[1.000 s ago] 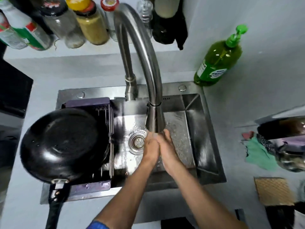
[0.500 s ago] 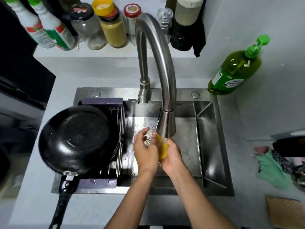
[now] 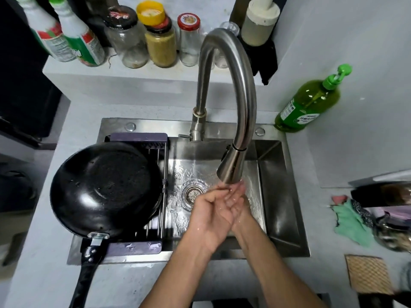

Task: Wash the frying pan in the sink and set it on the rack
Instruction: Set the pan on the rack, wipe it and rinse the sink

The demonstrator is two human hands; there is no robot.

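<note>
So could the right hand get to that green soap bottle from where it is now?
Probably yes. The right hand is under the faucet, pressed against the left hand and holding nothing. The soap bottle stands on the counter at the sink's far right corner, with nothing between them.

green soap bottle (image 3: 308, 105), jars (image 3: 160, 41), cloth (image 3: 352, 223)
</note>
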